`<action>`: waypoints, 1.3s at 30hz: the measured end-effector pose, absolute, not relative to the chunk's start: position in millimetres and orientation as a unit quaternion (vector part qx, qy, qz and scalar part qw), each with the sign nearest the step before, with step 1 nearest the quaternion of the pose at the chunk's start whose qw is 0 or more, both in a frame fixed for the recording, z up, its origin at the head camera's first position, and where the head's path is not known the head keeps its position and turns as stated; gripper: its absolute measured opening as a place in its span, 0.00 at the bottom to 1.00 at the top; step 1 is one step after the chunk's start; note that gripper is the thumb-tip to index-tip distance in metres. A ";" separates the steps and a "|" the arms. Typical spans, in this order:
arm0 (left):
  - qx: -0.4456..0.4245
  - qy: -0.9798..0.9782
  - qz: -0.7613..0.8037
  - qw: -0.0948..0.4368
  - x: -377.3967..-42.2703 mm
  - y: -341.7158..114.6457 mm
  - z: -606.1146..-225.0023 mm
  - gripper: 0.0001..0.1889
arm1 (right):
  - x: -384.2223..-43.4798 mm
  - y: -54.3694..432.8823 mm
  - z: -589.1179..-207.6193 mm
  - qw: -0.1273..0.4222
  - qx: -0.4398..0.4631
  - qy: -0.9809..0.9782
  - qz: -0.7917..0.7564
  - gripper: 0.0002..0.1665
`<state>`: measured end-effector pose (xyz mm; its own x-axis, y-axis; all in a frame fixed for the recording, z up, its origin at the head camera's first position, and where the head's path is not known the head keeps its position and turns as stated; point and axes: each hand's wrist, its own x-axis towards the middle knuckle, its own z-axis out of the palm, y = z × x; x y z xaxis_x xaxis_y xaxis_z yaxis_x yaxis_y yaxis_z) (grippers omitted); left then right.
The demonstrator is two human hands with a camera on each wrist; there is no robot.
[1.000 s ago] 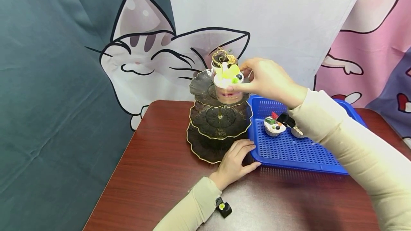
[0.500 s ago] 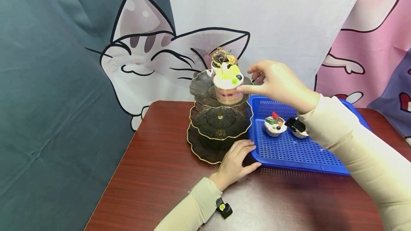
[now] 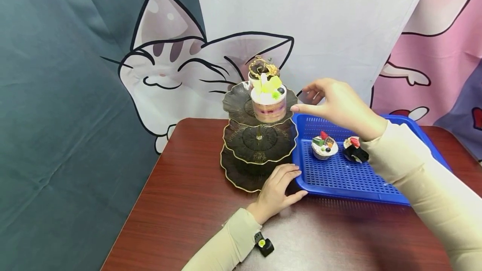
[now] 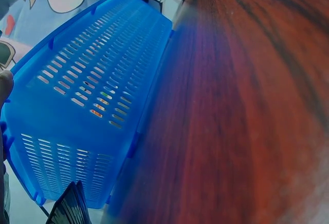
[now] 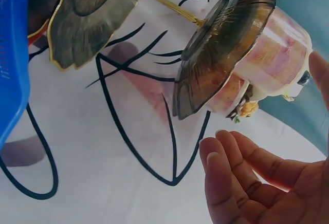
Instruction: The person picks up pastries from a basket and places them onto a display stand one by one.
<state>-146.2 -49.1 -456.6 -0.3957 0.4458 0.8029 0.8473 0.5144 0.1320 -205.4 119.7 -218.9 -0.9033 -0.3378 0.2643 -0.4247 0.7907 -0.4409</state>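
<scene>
A clear dessert cup (image 3: 269, 110) with layered filling, cream, yellow pieces and a blueberry stands on the top plate of a three-tier dark glass stand (image 3: 260, 141). Behind it sits another dessert cup (image 3: 263, 70) with chocolate and gold trim, partly hidden. My right hand (image 3: 335, 101) hovers just right of the front cup, thumb and fingers spread apart and holding nothing. In the right wrist view, the fingers (image 5: 247, 183) lie below the stand's plate, apart from it. My left hand (image 3: 276, 189) rests on the near left corner of the blue basket (image 3: 357, 195).
Inside the basket are a fruit-topped cupcake (image 3: 324, 149) and a second cupcake (image 3: 351, 141), partly covered by the right wrist's black camera strap. The basket stands close against the stand on a reddish-brown table (image 3: 180, 204). A cat-print curtain (image 3: 241, 7) hangs behind.
My right hand has let go of the front dessert cup and drawn back to the right and slightly down. The cup stays on the top plate. My left hand has stayed put.
</scene>
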 end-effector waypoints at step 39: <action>-0.414 -0.788 -0.266 0.369 -147.2 -47.6 -459.2 0.26 | -233.0 193.9 -329.0 0.054 0.208 -0.928 0.303 0.24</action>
